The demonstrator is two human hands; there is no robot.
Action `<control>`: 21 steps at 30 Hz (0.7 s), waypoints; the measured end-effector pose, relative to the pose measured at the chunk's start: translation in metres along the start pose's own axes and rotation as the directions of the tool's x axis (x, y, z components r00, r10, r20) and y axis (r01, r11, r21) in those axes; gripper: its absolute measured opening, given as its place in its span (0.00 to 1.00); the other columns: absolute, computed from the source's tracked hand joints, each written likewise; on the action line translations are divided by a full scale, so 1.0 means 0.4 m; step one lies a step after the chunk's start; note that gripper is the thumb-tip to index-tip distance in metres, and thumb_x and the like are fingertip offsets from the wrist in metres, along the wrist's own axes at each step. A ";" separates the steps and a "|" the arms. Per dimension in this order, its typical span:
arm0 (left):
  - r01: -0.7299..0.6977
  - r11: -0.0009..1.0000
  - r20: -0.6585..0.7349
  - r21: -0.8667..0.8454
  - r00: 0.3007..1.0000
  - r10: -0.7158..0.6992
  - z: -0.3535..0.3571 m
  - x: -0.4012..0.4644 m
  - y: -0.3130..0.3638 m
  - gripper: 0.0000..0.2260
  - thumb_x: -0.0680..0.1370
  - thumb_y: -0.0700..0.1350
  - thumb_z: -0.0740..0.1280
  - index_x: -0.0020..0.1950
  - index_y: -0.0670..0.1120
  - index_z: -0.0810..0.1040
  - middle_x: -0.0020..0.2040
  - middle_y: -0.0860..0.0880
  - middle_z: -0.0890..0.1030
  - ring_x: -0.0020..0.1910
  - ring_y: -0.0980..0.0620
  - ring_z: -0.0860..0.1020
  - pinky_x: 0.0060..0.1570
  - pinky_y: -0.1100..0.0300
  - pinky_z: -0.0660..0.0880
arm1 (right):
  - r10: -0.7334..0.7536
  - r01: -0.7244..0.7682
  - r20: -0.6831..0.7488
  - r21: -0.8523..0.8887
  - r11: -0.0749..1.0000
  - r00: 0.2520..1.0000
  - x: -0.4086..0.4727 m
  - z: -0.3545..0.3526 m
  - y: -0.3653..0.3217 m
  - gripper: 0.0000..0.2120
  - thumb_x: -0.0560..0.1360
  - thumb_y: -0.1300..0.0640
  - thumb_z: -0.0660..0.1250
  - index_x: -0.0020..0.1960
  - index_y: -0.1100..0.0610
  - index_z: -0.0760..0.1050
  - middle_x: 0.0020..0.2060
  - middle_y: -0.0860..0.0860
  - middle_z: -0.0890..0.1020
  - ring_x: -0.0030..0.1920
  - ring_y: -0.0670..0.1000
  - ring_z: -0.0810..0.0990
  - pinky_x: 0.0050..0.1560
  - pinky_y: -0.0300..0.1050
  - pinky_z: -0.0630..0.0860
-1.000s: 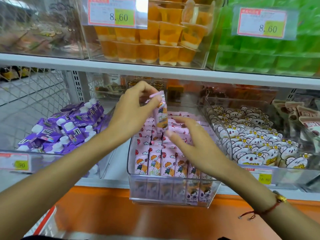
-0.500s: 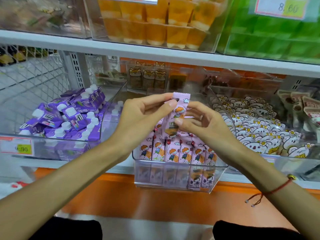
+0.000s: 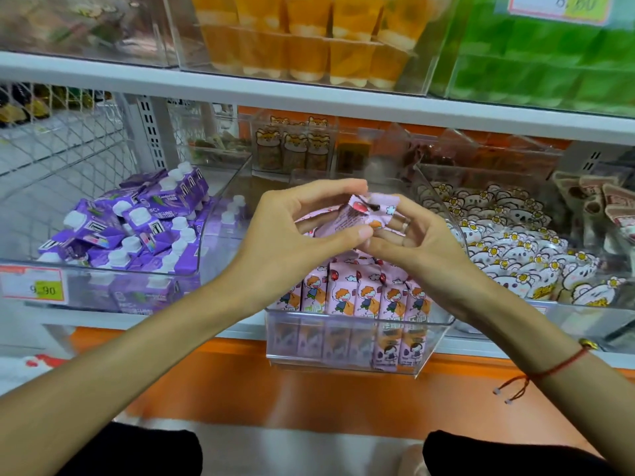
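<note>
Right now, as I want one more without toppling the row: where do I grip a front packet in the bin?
Probably pinch the packet by its top seam, from above: it stands upright, pressed between neighbours, and the bin wall covers its lower half.

Counts: left hand (image 3: 285, 231) + right hand (image 3: 422, 249) = 2. Pink packet (image 3: 347, 218) between them: 1. Front-row packets (image 3: 366, 297) in clear bin (image 3: 441, 324): 6. Price tags: 2, the 9.90 tag (image 3: 34, 290) and the 8.60 tag (image 3: 560, 5). Purple pouches (image 3: 137, 218): heap, uncountable.
</note>
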State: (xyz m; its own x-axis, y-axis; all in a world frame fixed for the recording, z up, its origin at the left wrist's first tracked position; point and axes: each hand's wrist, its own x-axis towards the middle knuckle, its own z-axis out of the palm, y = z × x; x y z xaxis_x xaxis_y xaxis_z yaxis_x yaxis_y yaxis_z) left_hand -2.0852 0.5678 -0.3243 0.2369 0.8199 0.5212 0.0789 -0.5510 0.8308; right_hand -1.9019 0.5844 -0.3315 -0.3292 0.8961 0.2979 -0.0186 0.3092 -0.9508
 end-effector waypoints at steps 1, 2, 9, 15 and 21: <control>-0.009 0.997 -0.002 0.074 1.000 0.009 -0.002 0.001 0.000 0.22 0.71 0.44 0.75 0.64 0.52 0.77 0.60 0.59 0.80 0.60 0.64 0.76 0.60 0.68 0.72 | 0.008 -0.008 -0.007 -0.003 1.000 1.000 0.000 -0.001 -0.002 0.21 0.69 0.62 0.72 0.61 0.52 0.75 0.55 0.51 0.83 0.55 0.51 0.82 0.52 0.41 0.79; -0.007 0.989 0.005 0.147 1.000 0.006 -0.006 0.002 0.000 0.24 0.71 0.47 0.75 0.65 0.53 0.74 0.61 0.61 0.78 0.62 0.65 0.74 0.62 0.67 0.70 | 0.017 -0.017 -0.014 -0.003 1.000 1.000 0.000 0.000 -0.005 0.20 0.69 0.59 0.72 0.61 0.51 0.76 0.55 0.51 0.83 0.55 0.52 0.82 0.54 0.43 0.79; 0.069 0.974 -0.051 0.216 0.997 -0.059 -0.046 -0.018 0.049 0.18 0.76 0.42 0.70 0.64 0.50 0.75 0.54 0.57 0.79 0.51 0.65 0.77 0.49 0.69 0.75 | -0.058 0.041 -0.121 -0.133 0.990 0.991 0.003 0.067 -0.082 0.14 0.71 0.48 0.69 0.56 0.50 0.77 0.47 0.47 0.85 0.47 0.47 0.84 0.42 0.37 0.79; 0.165 0.986 -0.390 0.000 0.908 -0.152 -0.092 -0.110 0.101 0.14 0.77 0.42 0.67 0.63 0.48 0.76 0.53 0.52 0.82 0.48 0.63 0.79 0.43 0.74 0.73 | -0.259 0.192 -0.112 -0.411 0.891 0.959 0.029 0.207 -0.143 0.04 0.77 0.62 0.66 0.49 0.55 0.77 0.36 0.49 0.81 0.37 0.48 0.79 0.37 0.34 0.73; 0.266 0.958 -0.673 -0.105 0.690 -0.265 -0.189 -0.288 0.091 0.11 0.81 0.43 0.62 0.61 0.49 0.78 0.55 0.50 0.83 0.56 0.52 0.80 0.55 0.63 0.75 | -0.146 0.212 0.170 -0.487 0.847 0.974 0.058 0.436 -0.087 0.07 0.74 0.63 0.64 0.45 0.52 0.77 0.32 0.46 0.79 0.32 0.46 0.77 0.40 0.44 0.75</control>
State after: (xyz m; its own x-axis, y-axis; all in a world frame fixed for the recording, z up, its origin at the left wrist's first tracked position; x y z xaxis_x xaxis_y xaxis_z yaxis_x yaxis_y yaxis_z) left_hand -2.1828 0.4650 -0.3393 -0.5094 0.8168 0.2708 0.0372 -0.2935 0.9552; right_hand -2.0735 0.5388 -0.3062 -0.4789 0.7738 0.4147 0.3738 0.6071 -0.7012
